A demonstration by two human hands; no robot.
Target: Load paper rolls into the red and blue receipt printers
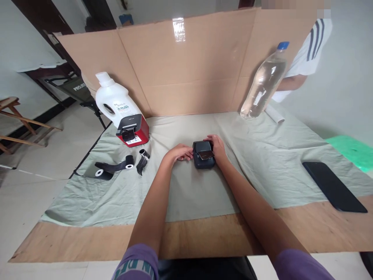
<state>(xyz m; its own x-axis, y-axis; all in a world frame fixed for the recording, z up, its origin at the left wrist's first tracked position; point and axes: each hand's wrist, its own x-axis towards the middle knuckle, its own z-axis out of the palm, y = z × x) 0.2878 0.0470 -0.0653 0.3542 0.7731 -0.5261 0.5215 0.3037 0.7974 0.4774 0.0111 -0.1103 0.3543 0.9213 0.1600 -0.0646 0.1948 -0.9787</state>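
Note:
A small black printer [204, 161] with a glossy dark strip sticking out of its front slot stands on the cloth in front of me. My right hand [218, 148] is wrapped around its right side, with the fingers reaching behind it. At the printer's left edge, my left hand [182, 152] rests on the cloth with its fingers loosely bent and apart, the fingertips touching or very close to the casing. Farther left sits a red and black printer [140, 130], also with a dark strip at its slot.
Small black rolls [104, 174] with loose tails lie at left. Behind the red printer stands a white jug [113, 97]. A water bottle [264, 85] and a white tube [274, 113] are back right, a phone [333, 186] front right. A cardboard screen [186, 62] closes the back; a person stands beyond it.

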